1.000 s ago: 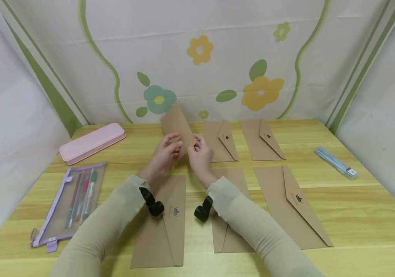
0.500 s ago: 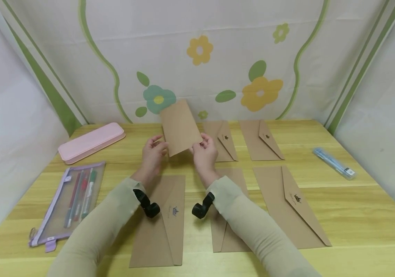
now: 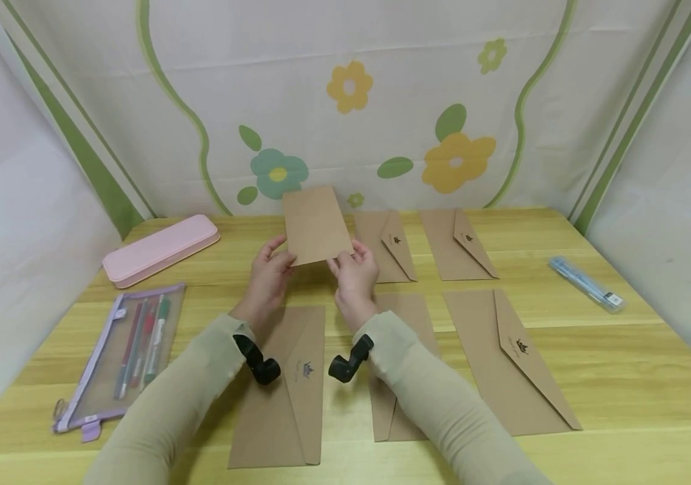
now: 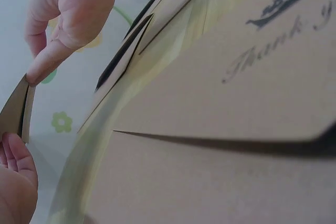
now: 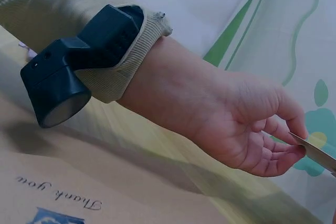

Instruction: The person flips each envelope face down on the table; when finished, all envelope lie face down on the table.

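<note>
Above the back of the table I hold a plain brown kraft envelope (image 3: 318, 225) in both hands, its blank face tilted up towards me. My left hand (image 3: 268, 279) pinches the near left corner between thumb and fingers, as the right wrist view also shows. At the near right corner, my right hand (image 3: 356, 279) grips the edge. The left wrist view catches this envelope (image 4: 14, 108) edge-on, with a dark gap between two layers. Below my left wrist lies another brown envelope (image 3: 260, 424) with a crown print; a further envelope (image 3: 406, 316) is partly hidden under my right forearm.
More brown envelopes lie right of my hands: two at the back (image 3: 372, 236) and one in front (image 3: 491, 364). On the left are a pink case (image 3: 160, 249) and a mesh zip pouch (image 3: 103, 377) holding pens. A small blue packet (image 3: 586, 284) lies far right.
The held envelope has turned from a slanted pose to face me more squarely and dipped slightly. My left hand came away from it, then took hold of its near left corner.
</note>
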The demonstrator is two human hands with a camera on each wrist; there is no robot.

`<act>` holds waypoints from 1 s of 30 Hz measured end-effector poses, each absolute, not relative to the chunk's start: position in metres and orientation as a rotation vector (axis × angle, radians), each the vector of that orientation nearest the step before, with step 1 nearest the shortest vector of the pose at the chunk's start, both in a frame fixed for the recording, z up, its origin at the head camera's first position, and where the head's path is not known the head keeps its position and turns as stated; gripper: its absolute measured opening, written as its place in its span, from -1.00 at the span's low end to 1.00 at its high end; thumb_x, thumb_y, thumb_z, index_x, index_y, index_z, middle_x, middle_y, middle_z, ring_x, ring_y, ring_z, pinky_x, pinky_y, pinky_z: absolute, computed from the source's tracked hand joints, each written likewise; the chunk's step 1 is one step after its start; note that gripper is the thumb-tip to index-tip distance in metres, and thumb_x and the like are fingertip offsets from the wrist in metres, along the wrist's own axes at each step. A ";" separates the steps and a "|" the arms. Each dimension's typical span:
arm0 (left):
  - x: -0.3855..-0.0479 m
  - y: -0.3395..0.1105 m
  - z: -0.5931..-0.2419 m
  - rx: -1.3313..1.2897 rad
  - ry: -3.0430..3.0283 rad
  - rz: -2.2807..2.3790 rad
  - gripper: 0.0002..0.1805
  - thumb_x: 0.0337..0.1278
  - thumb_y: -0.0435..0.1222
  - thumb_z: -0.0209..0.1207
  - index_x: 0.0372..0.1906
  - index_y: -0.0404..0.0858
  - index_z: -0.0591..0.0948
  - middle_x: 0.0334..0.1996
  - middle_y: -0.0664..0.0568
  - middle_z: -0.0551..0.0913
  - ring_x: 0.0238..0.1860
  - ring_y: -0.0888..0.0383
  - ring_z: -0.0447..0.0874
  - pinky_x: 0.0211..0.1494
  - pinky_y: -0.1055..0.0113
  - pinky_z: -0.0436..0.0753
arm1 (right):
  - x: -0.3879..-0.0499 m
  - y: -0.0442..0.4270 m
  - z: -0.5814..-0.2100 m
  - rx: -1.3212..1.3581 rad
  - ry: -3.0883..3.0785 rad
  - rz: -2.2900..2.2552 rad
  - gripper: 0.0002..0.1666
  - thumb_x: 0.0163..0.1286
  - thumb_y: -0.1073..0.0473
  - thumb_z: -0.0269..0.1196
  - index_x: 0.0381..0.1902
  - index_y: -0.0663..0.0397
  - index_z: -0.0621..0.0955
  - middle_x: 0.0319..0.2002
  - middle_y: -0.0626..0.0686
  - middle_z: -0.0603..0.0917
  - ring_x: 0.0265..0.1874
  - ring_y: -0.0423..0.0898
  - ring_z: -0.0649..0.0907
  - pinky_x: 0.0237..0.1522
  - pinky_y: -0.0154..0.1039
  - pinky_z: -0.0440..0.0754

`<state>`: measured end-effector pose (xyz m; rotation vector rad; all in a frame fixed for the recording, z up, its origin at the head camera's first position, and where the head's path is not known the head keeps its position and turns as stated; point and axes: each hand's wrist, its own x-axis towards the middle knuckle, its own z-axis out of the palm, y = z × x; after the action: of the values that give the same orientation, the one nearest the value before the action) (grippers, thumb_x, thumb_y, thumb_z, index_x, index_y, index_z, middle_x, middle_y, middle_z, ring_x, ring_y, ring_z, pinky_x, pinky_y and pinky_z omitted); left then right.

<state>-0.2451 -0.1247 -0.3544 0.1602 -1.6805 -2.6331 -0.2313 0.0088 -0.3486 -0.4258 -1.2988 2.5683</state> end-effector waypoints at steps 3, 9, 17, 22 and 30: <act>-0.246 -0.125 -0.355 0.156 -1.670 -2.645 -0.47 0.09 -0.59 -0.04 0.21 -0.24 0.29 -0.56 0.16 0.53 -0.52 0.29 0.45 -0.28 0.42 0.47 | -0.231 0.009 -0.351 -0.426 -1.334 2.554 -0.47 0.15 0.56 0.03 0.11 0.23 0.39 -0.12 0.14 0.51 -0.16 -0.08 0.59 -0.09 -0.25 0.61; -0.249 -0.133 -0.357 0.166 -1.728 -2.580 -0.49 0.09 -0.59 -0.02 0.18 -0.25 0.33 -0.59 0.19 0.44 -0.56 0.31 0.39 -0.33 0.42 0.48 | -0.230 0.014 -0.361 -0.358 -1.613 2.542 -0.26 0.10 0.55 0.12 0.29 0.20 0.30 -0.40 0.03 0.39 -0.47 -0.15 0.52 -0.21 -0.34 0.63; -0.256 -0.161 -0.363 0.031 -2.193 -2.348 -0.41 0.14 -0.54 0.03 0.32 -0.34 0.26 -0.41 0.17 0.43 -0.46 0.35 0.43 -0.27 0.52 0.51 | -0.236 0.026 -0.363 -0.262 -2.112 2.438 -0.22 0.10 0.47 0.24 0.30 0.14 0.29 -0.41 0.13 0.60 -0.59 -0.15 0.62 -0.46 -0.34 0.65; -0.259 -0.175 -0.368 -0.075 -2.497 -2.193 -0.37 0.19 -0.47 0.05 0.37 -0.32 0.17 -0.13 -0.02 0.44 -0.30 0.33 0.46 -0.17 0.54 0.51 | -0.241 0.029 -0.364 -0.249 -2.378 2.332 -0.19 0.10 0.41 0.25 0.33 0.15 0.26 -0.37 0.15 0.65 -0.66 -0.18 0.59 -0.55 -0.36 0.62; -0.262 -0.184 -0.373 -0.168 -2.714 -2.085 -0.27 0.16 -0.43 0.11 0.41 -0.33 0.08 0.15 -0.30 0.35 -0.08 0.20 0.44 -0.02 0.49 0.42 | -0.247 0.030 -0.369 -0.191 -2.619 2.239 -0.15 0.16 0.36 0.25 0.39 0.13 0.18 -0.48 0.14 0.67 -0.69 -0.19 0.59 -0.55 -0.36 0.62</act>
<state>-0.2624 -0.1844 -0.3732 -0.1678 -2.7144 -2.0849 -0.2468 0.0302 -0.3688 -0.1910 -2.6189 2.2391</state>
